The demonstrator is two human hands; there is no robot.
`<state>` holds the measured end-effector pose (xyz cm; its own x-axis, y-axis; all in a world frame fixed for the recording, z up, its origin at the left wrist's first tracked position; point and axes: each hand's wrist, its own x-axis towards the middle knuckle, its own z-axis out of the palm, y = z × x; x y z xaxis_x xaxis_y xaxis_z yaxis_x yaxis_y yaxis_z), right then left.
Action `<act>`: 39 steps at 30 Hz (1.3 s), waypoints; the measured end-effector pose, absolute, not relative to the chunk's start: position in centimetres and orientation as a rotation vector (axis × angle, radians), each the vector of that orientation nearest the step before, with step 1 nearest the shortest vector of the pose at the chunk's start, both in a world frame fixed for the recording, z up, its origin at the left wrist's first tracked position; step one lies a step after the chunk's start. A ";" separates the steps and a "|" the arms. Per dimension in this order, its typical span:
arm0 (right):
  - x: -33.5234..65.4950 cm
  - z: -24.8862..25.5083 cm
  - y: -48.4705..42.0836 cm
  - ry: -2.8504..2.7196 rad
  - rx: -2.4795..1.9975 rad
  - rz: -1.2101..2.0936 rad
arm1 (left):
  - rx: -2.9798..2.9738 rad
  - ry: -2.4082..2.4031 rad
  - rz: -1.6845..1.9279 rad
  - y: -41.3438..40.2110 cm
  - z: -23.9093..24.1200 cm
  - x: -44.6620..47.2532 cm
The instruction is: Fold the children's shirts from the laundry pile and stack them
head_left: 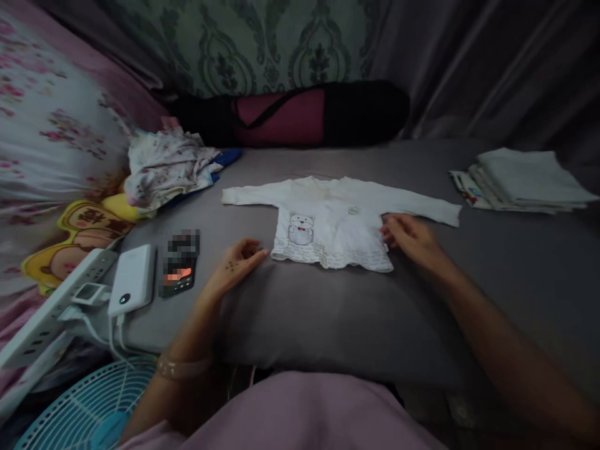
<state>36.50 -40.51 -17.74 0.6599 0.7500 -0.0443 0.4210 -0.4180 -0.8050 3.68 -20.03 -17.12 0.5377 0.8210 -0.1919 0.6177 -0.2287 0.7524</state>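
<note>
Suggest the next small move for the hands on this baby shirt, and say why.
Probably fold one sleeve inward. The white baby shirt lies flat, front up, both sleeves spread wide on the grey bed. The right hand already rests on its lower right edge; the left hand lies just off the hem, holding nothing.

soft matt cloth shirt (pixel 335 220) on smooth grey sheet (pixel 328 312).

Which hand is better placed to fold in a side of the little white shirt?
Probably the right hand: its fingers already rest on the white shirt at its edge, while the left hand lies just off the hem.
</note>
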 end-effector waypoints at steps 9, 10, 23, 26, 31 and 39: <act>31.2 -18.8 -46.1 -1.267 -2.417 0.257 | 1.868 1.189 0.454 -22.6 -19.6 7.6; 30.8 -18.7 -45.8 -1.245 -2.460 0.231 | 1.871 1.196 0.479 -22.6 -19.7 7.9; 32.1 -19.5 -45.6 -1.285 -2.557 0.242 | 2.337 1.065 0.363 -20.6 -20.3 6.4; 32.6 -18.8 -45.7 -1.333 -2.617 0.298 | 2.389 0.988 0.221 -19.5 -19.5 6.0; 32.8 -17.9 -46.6 -1.402 -2.691 0.324 | 2.517 0.943 -0.067 -18.8 -17.8 4.9; 29.7 -16.0 -45.3 -1.663 -2.379 0.080 | 2.830 0.480 0.321 -21.9 -15.6 6.9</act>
